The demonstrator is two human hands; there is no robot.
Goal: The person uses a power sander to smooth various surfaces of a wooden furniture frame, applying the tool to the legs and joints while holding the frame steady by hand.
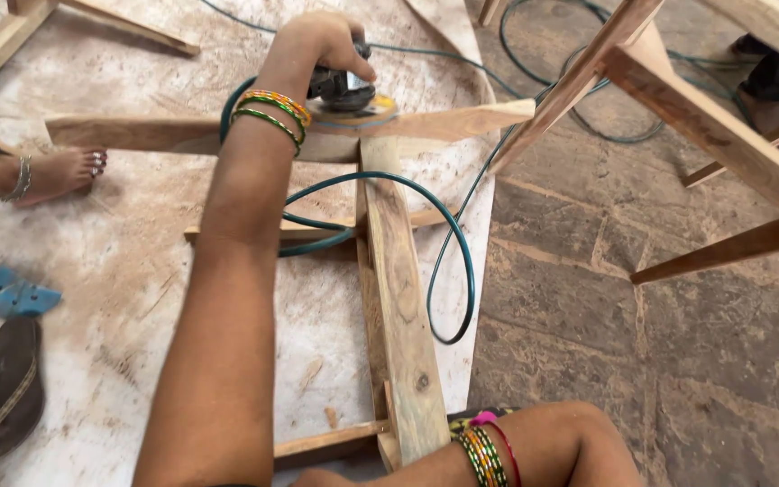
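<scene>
Sawdust-covered sheet [128, 271] on the left, bare stone floor [678, 361] on the right.

Near edge: right forearm crosses the bottom of frame, bangles at the wrist. Right hand [322, 476] is mostly cut off by the frame edge beside the near end of the wooden frame [398, 307]; can't tell whether it grips or just rests there.

Frame lies flat on the sheet: a long plank runs away from the camera, with thin cross slats at the near end and the middle, and a wider cross board at the far end.

Teal cable [462, 261] loops over the plank and out onto the sheet's right edge.

Left arm reaches forward along the plank, green and orange bangles at the wrist. Left hand [322, 45] is clenched around the body of a sander [346, 93], whose yellow-rimmed disc sits on the far cross board, right where it meets the plank.

Left side: dark sandal [11, 383] and a blue triangular piece [15, 293] lie on the sheet. Further back, another person's bare foot [56, 171], wearing an anklet.

Right, far: legs and rails of an unfinished wooden piece [705, 126] stand on the stone floor, with more cable behind.
</scene>
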